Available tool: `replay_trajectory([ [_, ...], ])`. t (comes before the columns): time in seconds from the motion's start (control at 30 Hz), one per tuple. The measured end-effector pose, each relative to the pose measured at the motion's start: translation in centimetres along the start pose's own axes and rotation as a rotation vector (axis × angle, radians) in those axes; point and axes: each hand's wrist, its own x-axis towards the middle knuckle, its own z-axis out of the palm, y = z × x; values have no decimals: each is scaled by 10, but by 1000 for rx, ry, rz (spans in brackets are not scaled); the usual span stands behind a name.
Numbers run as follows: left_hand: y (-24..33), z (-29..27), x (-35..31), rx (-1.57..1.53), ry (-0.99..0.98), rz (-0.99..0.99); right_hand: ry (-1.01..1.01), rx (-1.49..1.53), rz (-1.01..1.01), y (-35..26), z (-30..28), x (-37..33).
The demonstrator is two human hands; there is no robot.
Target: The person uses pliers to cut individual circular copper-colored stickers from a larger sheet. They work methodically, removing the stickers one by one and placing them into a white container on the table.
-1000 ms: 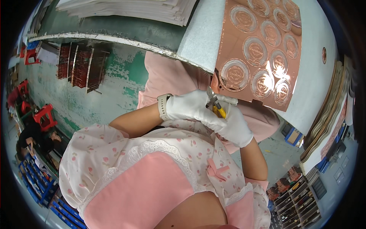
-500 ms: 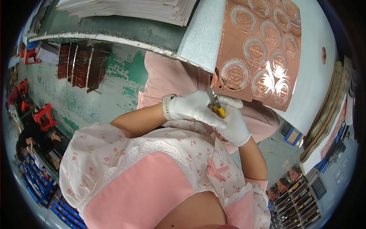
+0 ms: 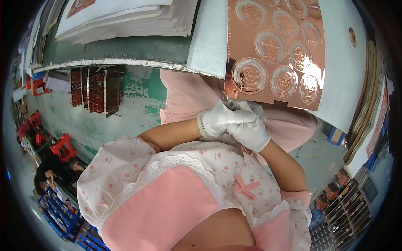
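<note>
Both my hands wear white gloves and are pressed together below the front edge of the worktop. My left hand [image 3: 217, 119] has its fingers closed over the right one. My right hand [image 3: 252, 134] is curled beneath it, also closed. The metal jaws of small pliers [image 3: 226, 101] stick out above the left glove, pointing up and left; the handles are hidden between my hands. Just beyond lies a shiny copper plate [image 3: 243, 47] with several round engraved designs. Its near edge is notched and close to my fingers, seemingly not touched.
A white foam-like sheet [image 3: 341, 79] lies under the plate on the worktop. Left of it is a stack of white sheets [image 3: 125, 25] on the green surface [image 3: 167, 52]. Wavy stacked panels [image 3: 364, 113] stand at right. Red stools [image 3: 63, 147] and a co-worker [image 3: 51, 169] appear far left.
My hands have closed together round the pliers, covering the yellow handles that showed before. The view has shifted, so the plate sits slightly further left and up.
</note>
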Motion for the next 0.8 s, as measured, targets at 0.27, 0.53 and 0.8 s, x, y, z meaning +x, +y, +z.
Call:
replay_trajectory([
  [0.27, 1, -5, -2, 83, 35, -21, -126, 173, 130, 1, 0, 4],
  [0.53, 50, 8, -22, 724, 116, -163, -51, 21, 100, -2, -35, -14],
  [0.8, 46, 13, -38, 657, 550, 153, 356, 356, 393, 33, -34, -68],
])
